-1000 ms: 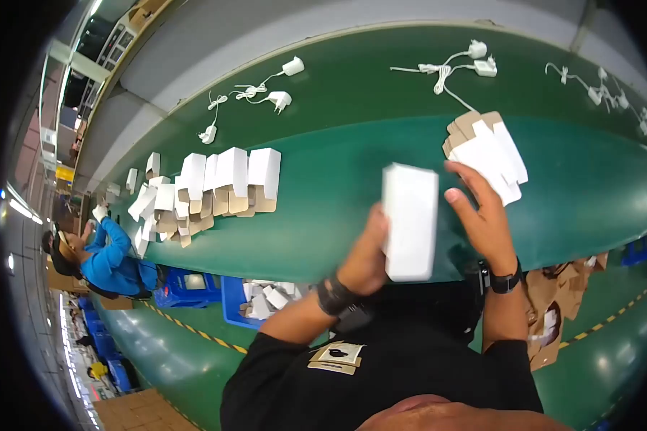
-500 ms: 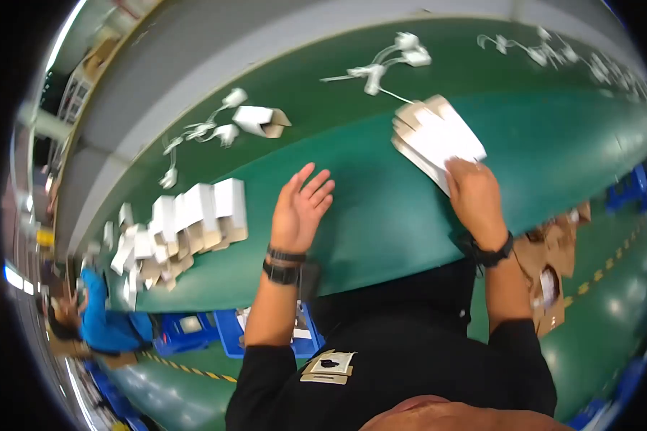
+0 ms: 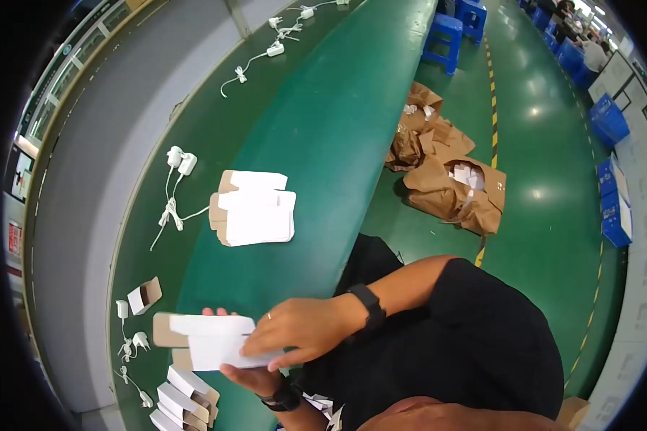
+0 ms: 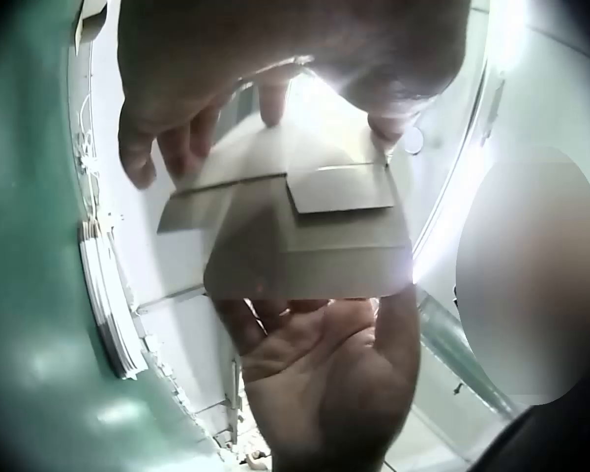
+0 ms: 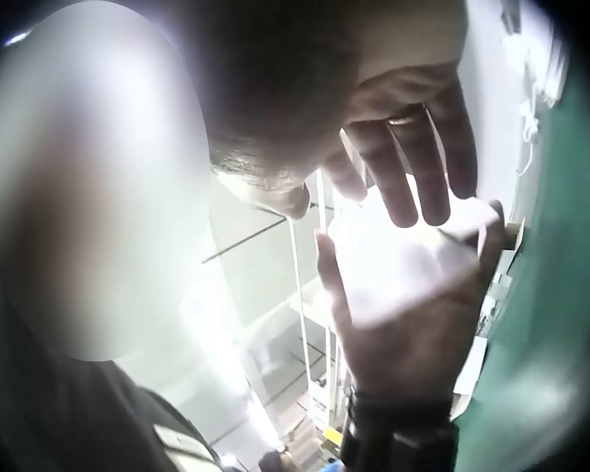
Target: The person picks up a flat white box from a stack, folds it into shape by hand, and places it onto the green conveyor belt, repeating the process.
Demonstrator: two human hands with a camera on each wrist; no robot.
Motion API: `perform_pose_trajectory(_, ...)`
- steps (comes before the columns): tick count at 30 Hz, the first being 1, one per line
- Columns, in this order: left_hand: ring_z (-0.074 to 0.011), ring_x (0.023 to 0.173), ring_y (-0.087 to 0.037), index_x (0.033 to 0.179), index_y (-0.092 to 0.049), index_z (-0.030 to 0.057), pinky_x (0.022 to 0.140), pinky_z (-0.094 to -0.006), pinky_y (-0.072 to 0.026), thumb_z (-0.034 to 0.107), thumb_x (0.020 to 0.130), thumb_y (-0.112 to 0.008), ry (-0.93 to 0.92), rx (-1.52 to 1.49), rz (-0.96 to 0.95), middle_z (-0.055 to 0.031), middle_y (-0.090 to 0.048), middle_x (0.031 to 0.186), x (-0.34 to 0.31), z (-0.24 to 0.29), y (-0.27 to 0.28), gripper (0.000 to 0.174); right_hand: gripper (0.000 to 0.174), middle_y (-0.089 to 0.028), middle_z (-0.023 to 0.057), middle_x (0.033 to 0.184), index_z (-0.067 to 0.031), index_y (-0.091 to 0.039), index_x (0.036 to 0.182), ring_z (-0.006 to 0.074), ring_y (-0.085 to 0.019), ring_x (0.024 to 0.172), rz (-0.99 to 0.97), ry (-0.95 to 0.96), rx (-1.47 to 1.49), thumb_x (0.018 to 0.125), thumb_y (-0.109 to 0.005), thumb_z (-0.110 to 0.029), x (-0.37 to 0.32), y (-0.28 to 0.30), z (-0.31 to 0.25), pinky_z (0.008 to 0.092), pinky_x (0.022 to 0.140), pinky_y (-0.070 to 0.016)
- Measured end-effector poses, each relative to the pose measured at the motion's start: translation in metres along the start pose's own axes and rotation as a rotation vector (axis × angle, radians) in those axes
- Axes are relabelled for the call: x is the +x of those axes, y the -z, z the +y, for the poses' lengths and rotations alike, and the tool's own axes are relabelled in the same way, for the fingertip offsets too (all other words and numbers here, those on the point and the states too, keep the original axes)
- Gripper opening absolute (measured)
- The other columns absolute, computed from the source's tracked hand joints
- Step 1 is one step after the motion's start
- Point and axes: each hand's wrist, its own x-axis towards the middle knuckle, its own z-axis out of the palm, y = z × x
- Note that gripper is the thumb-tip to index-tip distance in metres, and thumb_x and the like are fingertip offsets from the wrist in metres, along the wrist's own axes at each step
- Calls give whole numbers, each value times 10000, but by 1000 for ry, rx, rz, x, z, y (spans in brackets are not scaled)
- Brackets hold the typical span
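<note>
A white folding carton (image 3: 208, 345) with brown inner flaps lies between my two hands, over the table's near edge. From below, my left hand (image 3: 250, 378) grips it, the thumb at one side and the fingertips showing past the other; the right wrist view shows this left hand (image 5: 408, 349) round the carton. My right hand (image 3: 302, 327), with a ring, rests its extended fingers on the carton's upper face, thumb apart from it. A stack of flat white cartons (image 3: 259, 219) lies on the green table, beside a white charger (image 3: 187, 164) with a bundled cable.
Several formed white cartons (image 3: 180, 391) stand at the lower left. A single carton (image 3: 145, 296) lies near more chargers (image 3: 139, 340) along the table's back strip. Brown paper sacks (image 3: 453, 190) sit on the floor beyond the table edge, and a blue stool (image 3: 444, 39) stands farther off.
The left hand let go of a formed carton, which lies by the chargers. The right hand left the stack, and a carton is between both hands. The head view has swung to the right.
</note>
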Motion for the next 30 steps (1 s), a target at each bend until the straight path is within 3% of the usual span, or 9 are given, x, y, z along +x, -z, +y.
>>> perform_pose_trajectory(5, -347, 1357, -442, 1534, -203, -1, 1103, -469, -397, 630, 876, -601, 349, 77, -259, -227, -362, 1503, -41, 2, 31, 994, 249, -700, 80, 894, -76, -614, 1070, 244, -674, 715, -76, -496, 173, 932, -652, -281, 30, 65, -4, 364, 621, -518)
perform_pose_trajectory(7, -344, 1275, -498, 1508, -217, -19, 1042, -459, -445, 636, 814, -665, 437, 239, -445, -220, -411, 1436, -46, 8, 25, 1054, 278, -688, 78, 832, -84, -605, 1084, 239, -673, 695, -453, -606, 240, 909, -674, -290, 44, 82, 0, 360, 603, -504)
perform_pose_trajectory(12, -340, 1234, -528, 1524, -183, 12, 1016, -471, -464, 570, 798, -698, 343, 106, -209, -227, -442, 1397, -49, 11, -2, 1051, 333, -674, 66, 778, -90, -592, 1116, 240, -665, 654, -784, -563, 220, 879, -720, -286, 41, 75, 18, 355, 609, -515)
perform_pose_trajectory(17, -345, 1109, -600, 1548, -128, 103, 835, -444, -560, 529, 805, -671, 225, 314, 56, -249, -445, 1362, -35, 25, -19, 1014, 344, -679, 77, 830, -76, -603, 1123, 236, -667, 722, -373, -587, 428, 875, -733, -275, 33, 67, 3, 351, 681, -537)
perform_pose_trajectory(20, -348, 1051, -625, 1544, -128, 139, 713, -415, -594, 518, 814, -644, 204, 349, 106, -258, -443, 1344, -28, 36, -34, 971, 354, -679, 108, 992, -66, -614, 1170, 237, -660, 832, -61, -287, 320, 892, -715, -261, 26, 46, 8, 352, 763, -541)
perform_pose_trajectory(23, -352, 981, -636, 1531, -133, 165, 580, -381, -587, 535, 818, -608, 217, 321, 75, -259, -473, 1284, -28, 29, -30, 934, 364, -655, 119, 1085, -63, -609, 1209, 243, -648, 887, -57, -258, 344, 906, -694, -246, 24, 46, 8, 359, 790, -536)
perform_pose_trajectory(25, -351, 972, -635, 1520, -153, 162, 592, -388, -587, 544, 819, -602, 255, 285, 79, -259, -476, 1276, -34, 25, -30, 916, 370, -642, 124, 1132, -61, -606, 1229, 246, -641, 915, -54, -251, 355, 913, -683, -238, 22, 47, 8, 363, 804, -534)
perform_pose_trajectory(28, -348, 956, -633, 1499, -192, 155, 617, -401, -587, 561, 822, -588, 335, 206, 86, -259, -483, 1260, -45, 17, -38, 883, 321, -626, 111, 1200, -61, -633, 1205, 256, -643, 918, -402, -428, 417, 931, -656, -226, 16, 52, 12, 363, 789, -535)
perform_pose_trajectory(30, -358, 937, -633, 1484, -218, 153, 634, -418, -582, 568, 825, -578, 278, 160, 217, -258, -484, 1255, -49, 10, -51, 858, 291, -636, 104, 1182, -61, -647, 1177, 254, -646, 919, -328, -414, 410, 935, -649, -223, 13, 46, 11, 361, 783, -534)
